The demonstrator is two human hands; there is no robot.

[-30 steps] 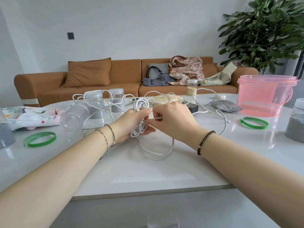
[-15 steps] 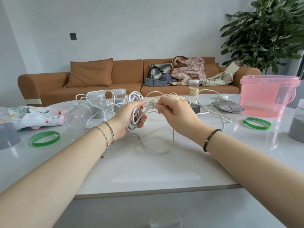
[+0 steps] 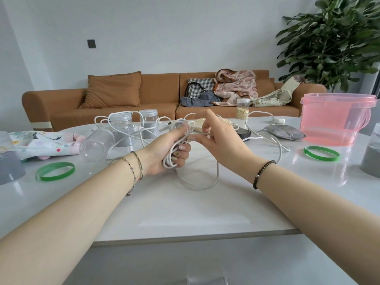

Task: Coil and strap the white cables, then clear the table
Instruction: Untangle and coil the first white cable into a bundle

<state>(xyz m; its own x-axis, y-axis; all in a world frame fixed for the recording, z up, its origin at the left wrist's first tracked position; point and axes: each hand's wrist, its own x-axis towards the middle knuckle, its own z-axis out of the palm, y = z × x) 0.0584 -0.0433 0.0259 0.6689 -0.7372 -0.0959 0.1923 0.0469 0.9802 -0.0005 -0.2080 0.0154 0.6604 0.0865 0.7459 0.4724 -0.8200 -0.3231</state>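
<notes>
My left hand (image 3: 164, 153) is closed around a bundle of white cable loops (image 3: 171, 161), held upright above the middle of the white table (image 3: 185, 212). My right hand (image 3: 218, 140) pinches the same cable's free strand just right of the bundle, near its top. A slack loop of that strand (image 3: 213, 179) lies on the table below my hands. A second tangle of white cable (image 3: 123, 128) is draped around the jars at the back left. More cable (image 3: 275, 138) runs off to the right toward a small white plug (image 3: 279, 120).
Green bands lie at left (image 3: 55, 171) and right (image 3: 321, 153). Clear jars (image 3: 121, 128) stand or lie at the back left, a grey-filled jar (image 3: 9, 161) at far left and another (image 3: 372, 157) at far right. A pink bucket (image 3: 337, 118), grey pouch (image 3: 285, 132) and patterned cloth (image 3: 43, 141) are around.
Both hands lifted a little with the bundle. My right hand carried the free strand up and over toward the bundle's top, adding to the loops in my left hand.
</notes>
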